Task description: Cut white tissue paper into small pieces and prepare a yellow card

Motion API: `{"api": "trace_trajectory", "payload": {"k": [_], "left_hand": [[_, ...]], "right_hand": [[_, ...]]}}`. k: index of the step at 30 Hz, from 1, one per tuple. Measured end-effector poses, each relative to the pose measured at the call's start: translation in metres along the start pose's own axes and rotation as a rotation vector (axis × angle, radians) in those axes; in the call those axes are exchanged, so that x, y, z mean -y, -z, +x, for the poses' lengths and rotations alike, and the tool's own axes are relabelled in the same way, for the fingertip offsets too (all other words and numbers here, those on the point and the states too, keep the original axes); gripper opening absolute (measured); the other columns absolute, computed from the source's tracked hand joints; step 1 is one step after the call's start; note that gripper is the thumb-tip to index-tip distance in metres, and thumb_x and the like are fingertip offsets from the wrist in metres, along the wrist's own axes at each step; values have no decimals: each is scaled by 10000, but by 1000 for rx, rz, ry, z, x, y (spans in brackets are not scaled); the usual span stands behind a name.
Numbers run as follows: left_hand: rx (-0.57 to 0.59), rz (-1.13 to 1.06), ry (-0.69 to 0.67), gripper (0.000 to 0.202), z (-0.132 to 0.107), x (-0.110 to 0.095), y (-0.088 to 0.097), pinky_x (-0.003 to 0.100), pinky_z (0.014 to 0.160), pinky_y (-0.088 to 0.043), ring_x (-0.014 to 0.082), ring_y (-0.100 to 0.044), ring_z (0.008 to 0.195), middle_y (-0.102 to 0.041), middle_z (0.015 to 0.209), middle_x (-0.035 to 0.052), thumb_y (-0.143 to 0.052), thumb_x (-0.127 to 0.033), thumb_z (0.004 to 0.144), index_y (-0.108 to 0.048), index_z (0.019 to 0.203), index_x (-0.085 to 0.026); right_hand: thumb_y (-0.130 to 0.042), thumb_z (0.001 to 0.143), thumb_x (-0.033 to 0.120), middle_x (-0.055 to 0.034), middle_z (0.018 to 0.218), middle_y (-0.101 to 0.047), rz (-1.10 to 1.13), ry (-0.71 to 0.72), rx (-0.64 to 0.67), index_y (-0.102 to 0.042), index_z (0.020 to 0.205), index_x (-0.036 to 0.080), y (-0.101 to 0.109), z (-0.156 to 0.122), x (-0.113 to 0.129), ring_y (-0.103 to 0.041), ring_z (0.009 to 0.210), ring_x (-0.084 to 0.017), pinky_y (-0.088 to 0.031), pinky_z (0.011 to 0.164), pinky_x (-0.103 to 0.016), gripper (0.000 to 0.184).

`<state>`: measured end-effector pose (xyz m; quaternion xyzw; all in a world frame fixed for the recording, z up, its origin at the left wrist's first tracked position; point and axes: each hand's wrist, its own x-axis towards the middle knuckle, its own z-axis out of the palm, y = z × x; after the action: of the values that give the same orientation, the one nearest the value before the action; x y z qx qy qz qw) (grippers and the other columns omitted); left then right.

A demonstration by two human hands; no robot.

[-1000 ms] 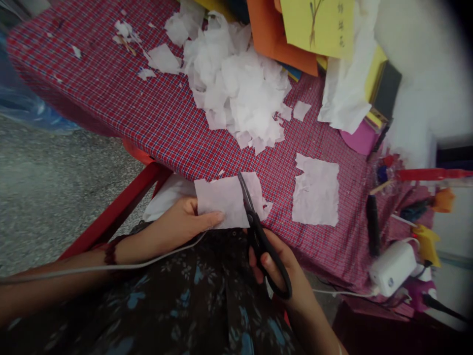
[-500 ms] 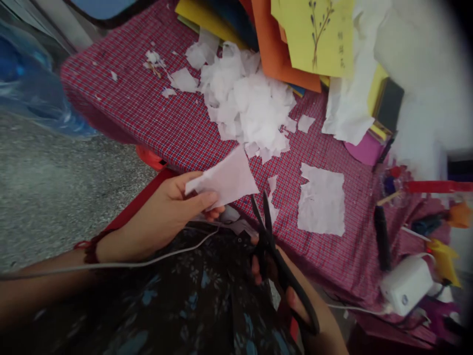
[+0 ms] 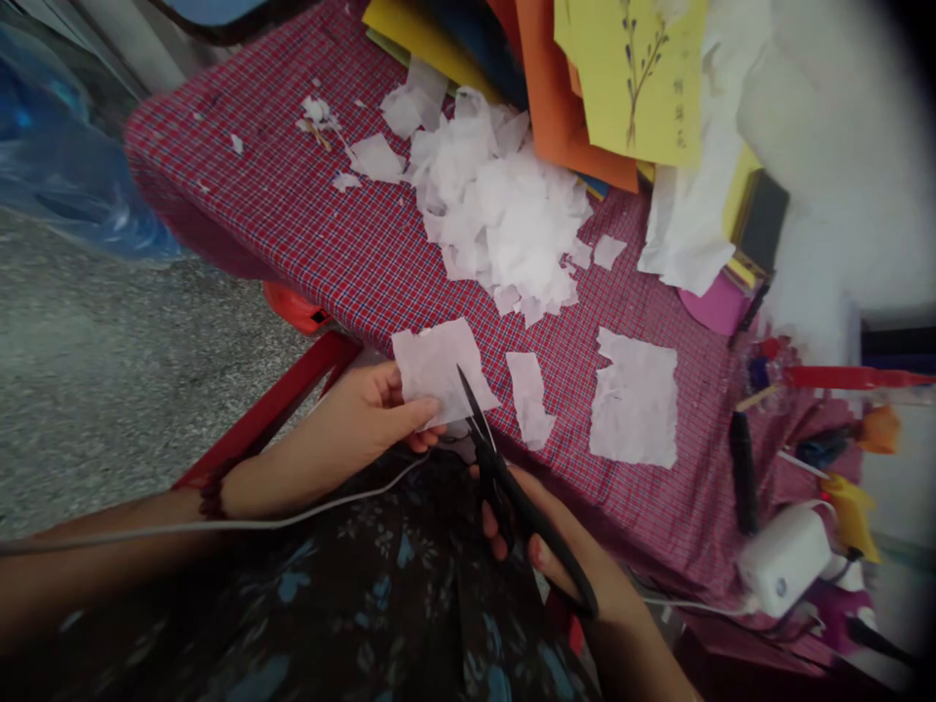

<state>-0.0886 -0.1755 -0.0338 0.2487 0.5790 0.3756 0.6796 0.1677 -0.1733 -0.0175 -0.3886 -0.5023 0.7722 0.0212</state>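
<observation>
In the head view, the left hand (image 3: 376, 414) pinches a thin, white, rough-edged paper sheet (image 3: 439, 361) between thumb and fingers, at the near edge of the red checked tablecloth (image 3: 292, 234); the right hand (image 3: 577, 546) has its fingers closed around black-handled scissors (image 3: 521, 499), one blade crossing over the sheet; a narrow white paper strip (image 3: 527, 390) lies just beside, on the cloth.

Dark garment (image 3: 387, 609) — blue flowers (image 3: 293, 577), small pale sprigs (image 3: 356, 525) — dark red bracelet (image 3: 212, 495), left wrist (image 3: 240, 487)
</observation>
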Motion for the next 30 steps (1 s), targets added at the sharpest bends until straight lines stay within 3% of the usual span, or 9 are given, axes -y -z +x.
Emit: {"api": "trace_trajectory", "payload": {"k": [7, 11, 18, 24, 26, 30], "left_hand": [[21, -8, 0, 154, 1, 4, 1, 211, 589, -482, 109, -603, 617, -688, 755, 5, -677, -274, 803, -682, 880, -142], [26, -38, -4, 218, 3, 13, 6, 211, 572, -459, 106, -575, 596, -677, 742, 2, -664, -368, 845, -691, 883, -156], [-30, -62, 33, 232, 3, 16, 8, 216, 547, -410, 114, -536, 585, -637, 688, -7, -654, -385, 839, -682, 773, -165], [9, -39, 103, 231, -3, 10, 1, 221, 532, -400, 118, -535, 557, -639, 653, 0, -642, -375, 806, -674, 718, -163], [39, -56, 109, 234, -3, 12, -1, 216, 522, -393, 113, -525, 549, -646, 654, 4, -644, -378, 799, -684, 718, -163], [79, -106, 107, 188, -2, 14, -4, 205, 530, -404, 101, -527, 551, -673, 680, 4, -657, -345, 787, -702, 746, -167]], "right_hand": [[-596, 840, 701, -14, 812, -553, 31, -20, -108, -560, 1241, 211, -5, 6, -2, -479, 600, -127, -375, 554, -262, 635], [-595, 869, 664, 16, 758, -537, 50, -53, -130, -549, 1239, 203, -8, 8, -2, -438, 511, -84, -336, 496, -233, 593], [-515, 865, 737, -59, 992, -550, 12, -29, 2, -446, 1388, 270, -2, 7, 2, -542, 792, -193, -424, 653, -306, 704], [-509, 871, 734, -45, 953, -534, 15, -3, -22, -460, 1363, 256, -4, 14, 3, -518, 752, -184, -396, 631, -306, 687], [-521, 878, 716, -40, 928, -539, 12, 11, -42, -490, 1310, 241, -6, 17, 5, -515, 729, -175, -402, 630, -301, 643], [-519, 879, 712, -29, 832, -533, -22, 53, -88, -592, 1025, 205, -11, 22, 13, -494, 691, -162, -400, 614, -289, 532]]}}
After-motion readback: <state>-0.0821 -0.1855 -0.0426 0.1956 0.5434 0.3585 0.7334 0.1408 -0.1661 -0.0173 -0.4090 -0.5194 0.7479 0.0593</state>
